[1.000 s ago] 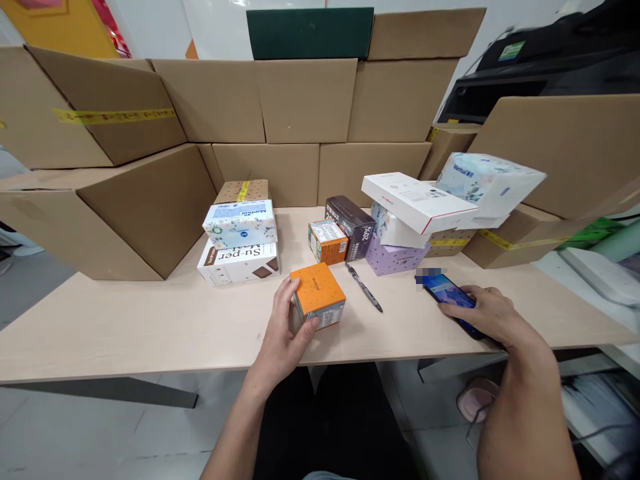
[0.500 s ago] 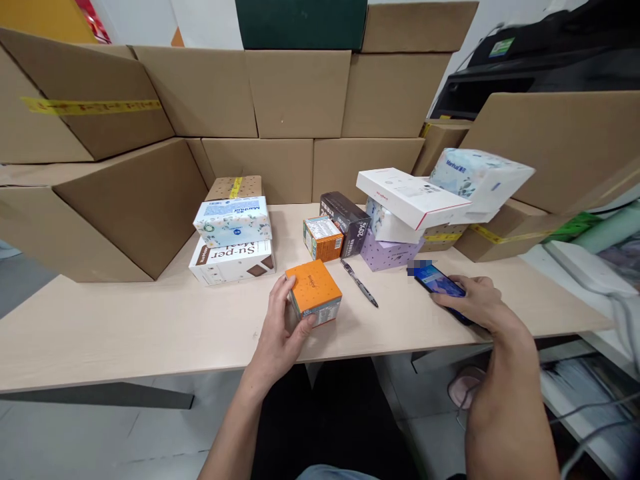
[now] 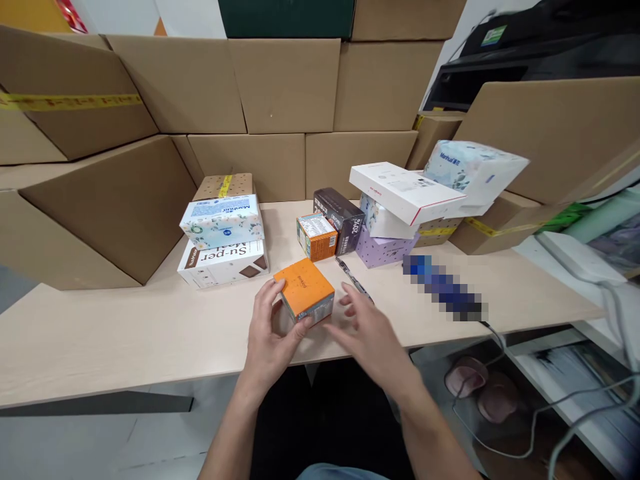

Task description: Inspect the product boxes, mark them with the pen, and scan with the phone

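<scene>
An orange-topped box (image 3: 306,288) sits near the table's front edge, gripped at its left side and front corner by my left hand (image 3: 270,327). Just right of the box is my right hand (image 3: 367,337), its fingers apart and holding nothing. Behind that hand lies a pen (image 3: 353,277), partly covered by the fingers. Farther back a smaller orange box (image 3: 317,237) stands against a dark box (image 3: 340,220). The phone (image 3: 443,287), blurred out, lies on the table to the right with a cable at its near end.
At the left, a tissue pack (image 3: 223,221) rests on a white box (image 3: 225,263). A stack at the right holds a purple box (image 3: 385,250), a flat white box (image 3: 407,190) and another tissue pack (image 3: 475,170). Cardboard boxes (image 3: 250,167) wall the back of the table (image 3: 150,333).
My right hand has let go of the phone and moved left to beside the orange-topped box. My left hand keeps its hold on that box. The view has shifted slightly.
</scene>
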The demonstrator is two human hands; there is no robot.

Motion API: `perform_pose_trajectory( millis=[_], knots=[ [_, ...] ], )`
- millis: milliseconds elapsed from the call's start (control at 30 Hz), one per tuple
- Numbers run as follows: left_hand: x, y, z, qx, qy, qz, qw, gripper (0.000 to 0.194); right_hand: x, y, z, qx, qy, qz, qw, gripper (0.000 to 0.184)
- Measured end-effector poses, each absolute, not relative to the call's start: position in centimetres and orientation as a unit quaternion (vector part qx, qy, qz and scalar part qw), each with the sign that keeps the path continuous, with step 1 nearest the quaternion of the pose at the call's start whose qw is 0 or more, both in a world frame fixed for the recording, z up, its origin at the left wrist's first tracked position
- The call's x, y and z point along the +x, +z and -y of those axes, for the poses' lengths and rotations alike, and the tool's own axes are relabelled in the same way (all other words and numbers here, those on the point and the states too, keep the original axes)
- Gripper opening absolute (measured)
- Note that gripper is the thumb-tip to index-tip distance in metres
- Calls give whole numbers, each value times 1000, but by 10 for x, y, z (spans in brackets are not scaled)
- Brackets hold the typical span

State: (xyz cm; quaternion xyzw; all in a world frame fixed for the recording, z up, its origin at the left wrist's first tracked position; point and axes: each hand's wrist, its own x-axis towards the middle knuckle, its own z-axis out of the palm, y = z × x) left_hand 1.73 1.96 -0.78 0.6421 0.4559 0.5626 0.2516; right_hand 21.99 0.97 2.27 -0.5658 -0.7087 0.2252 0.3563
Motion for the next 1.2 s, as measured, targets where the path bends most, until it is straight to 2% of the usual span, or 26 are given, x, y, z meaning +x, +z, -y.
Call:
perform_pose_trajectory(
  millis=[167,267,433,633,900,1067,1200],
  knots=[
    [20,-12,-21,586,602,-518,162,69,163,10,-17,-542,162,734,375,101],
    [21,-12,-21,556,617,-539,142,71,154,0,-21,-530,129,743,388,106],
    [21,-7,-18,500,673,-506,205,67,160,5,-24,-499,132,736,437,94],
    [18,1,-15,490,688,-458,277,51,183,56,-57,-509,-5,697,505,81],
    [16,-9,-19,518,642,-509,245,34,189,106,-132,-545,-72,694,465,54],
    [14,-10,-20,550,627,-509,214,28,193,122,-160,-571,-125,656,478,55],
    [17,-12,-19,568,620,-508,188,25,196,132,-179,-597,-151,647,450,54]
  ],
)
